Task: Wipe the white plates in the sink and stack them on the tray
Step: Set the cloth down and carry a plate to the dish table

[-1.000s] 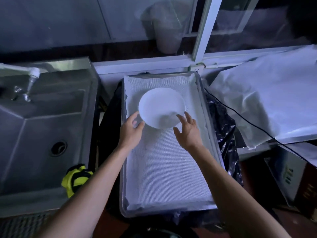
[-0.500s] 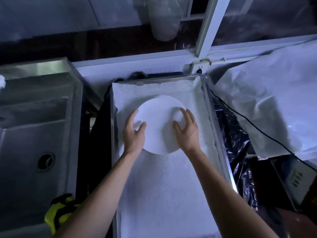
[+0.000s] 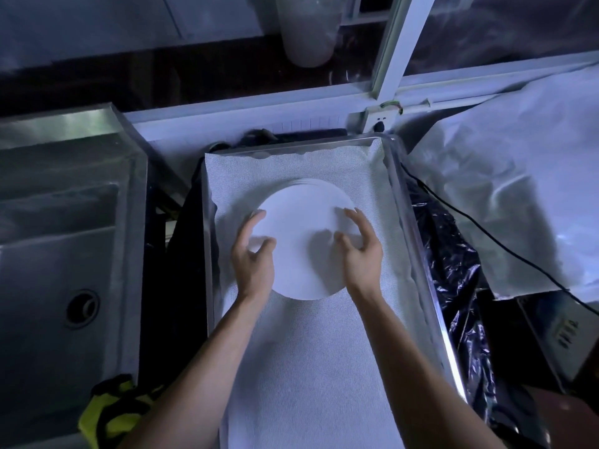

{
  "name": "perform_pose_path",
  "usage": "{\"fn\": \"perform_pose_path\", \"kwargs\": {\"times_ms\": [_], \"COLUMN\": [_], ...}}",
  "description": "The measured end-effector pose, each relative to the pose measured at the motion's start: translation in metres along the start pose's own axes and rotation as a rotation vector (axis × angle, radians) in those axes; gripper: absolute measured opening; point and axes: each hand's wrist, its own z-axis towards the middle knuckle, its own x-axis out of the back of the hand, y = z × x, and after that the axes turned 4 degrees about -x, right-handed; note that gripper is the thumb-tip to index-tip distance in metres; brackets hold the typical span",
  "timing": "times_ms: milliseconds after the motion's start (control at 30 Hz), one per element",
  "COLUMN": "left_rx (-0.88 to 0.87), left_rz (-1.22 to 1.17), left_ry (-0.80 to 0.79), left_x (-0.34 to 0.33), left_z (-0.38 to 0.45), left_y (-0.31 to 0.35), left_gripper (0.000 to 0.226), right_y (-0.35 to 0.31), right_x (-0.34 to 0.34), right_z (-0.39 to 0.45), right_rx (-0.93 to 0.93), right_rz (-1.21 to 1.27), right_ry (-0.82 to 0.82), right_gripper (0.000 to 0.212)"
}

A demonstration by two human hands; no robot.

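Observation:
A white plate (image 3: 301, 254) lies flat on top of a low stack of white plates in the far half of the metal tray (image 3: 432, 286), which is lined with a white cloth. My left hand (image 3: 254, 264) is at the plate's left edge and my right hand (image 3: 359, 257) at its right edge. Both have loosely curled fingers just above the plate, casting shadows on it and gripping nothing. The steel sink (image 3: 48, 254) at the left shows no plates in the part I can see.
A yellow and black cloth (image 3: 110, 413) hangs on the sink's near edge. Black plastic (image 3: 453, 286) and a black cable (image 3: 486, 241) lie right of the tray, beside a white covered surface (image 3: 502, 205). A window frame stands behind.
Both hands carried the plate down onto the stack in the tray. Their fingers have since lifted off it and curled. The view has moved closer to the tray.

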Motion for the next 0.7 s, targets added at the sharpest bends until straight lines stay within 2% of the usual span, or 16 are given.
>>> {"fn": "perform_pose_path", "kwargs": {"times_ms": [233,700], "left_rx": [-0.008,-0.061], "left_rz": [-0.022,0.008], "left_ry": [-0.009,-0.060], "left_x": [0.003,0.018], "left_z": [-0.015,-0.050], "left_y": [0.000,0.002], "left_gripper": [0.036,0.021], "right_y": [0.002,0.013], "right_x": [0.006,0.020], "right_z": [-0.014,-0.049], "right_rx": [0.001,-0.006], "right_rz": [-0.004,0.019], "right_ry": [0.016,0.051], "right_gripper": [0.036,0.038]}}
